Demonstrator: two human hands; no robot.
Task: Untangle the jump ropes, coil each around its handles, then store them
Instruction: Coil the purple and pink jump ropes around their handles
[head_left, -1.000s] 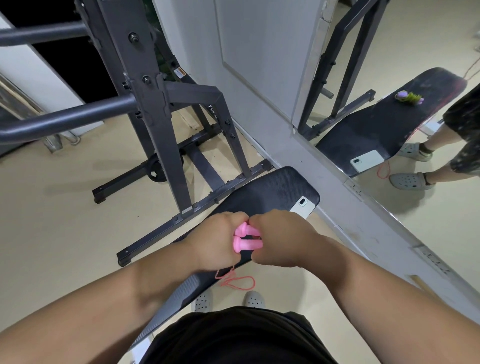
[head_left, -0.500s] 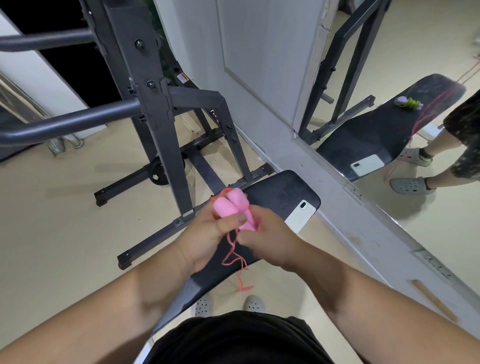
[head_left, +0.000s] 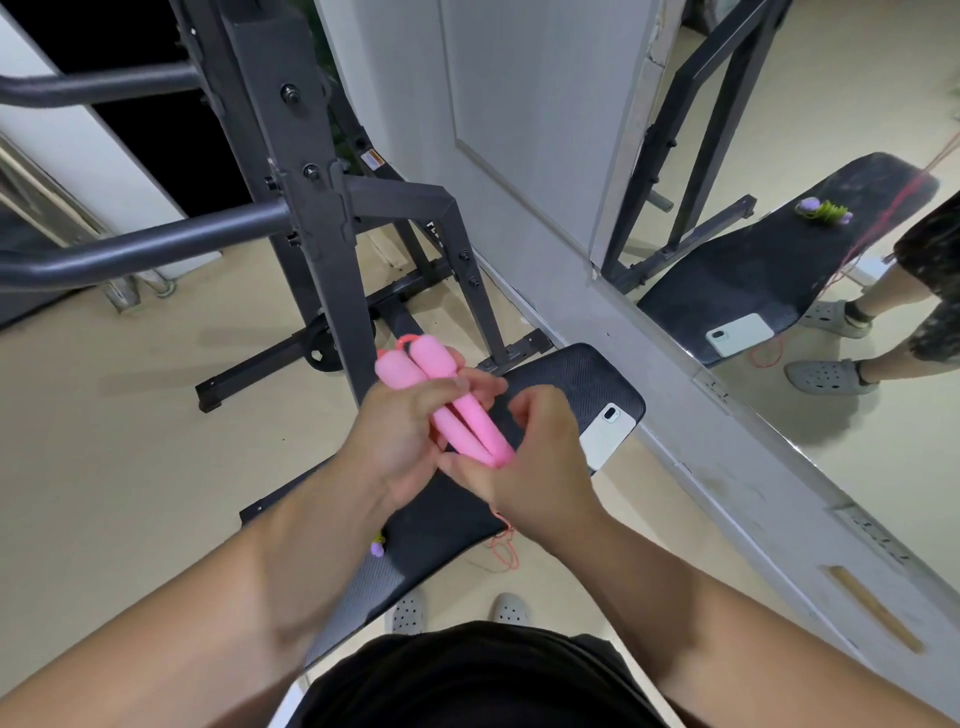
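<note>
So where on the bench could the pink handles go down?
Bare bench pad lies left of the white phone at the far end, and again nearer the person, left of the dangling red cord. The phone's corner is taken; a small purple item sits by the left forearm.

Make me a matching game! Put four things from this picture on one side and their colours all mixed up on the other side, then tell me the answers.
Things:
1. jump rope handles
2. phone
3. bench pad
4. floor

Colours:
A. black
B. beige
C. pink
D. white

Pairs: 1-C, 2-D, 3-A, 4-B.
</note>
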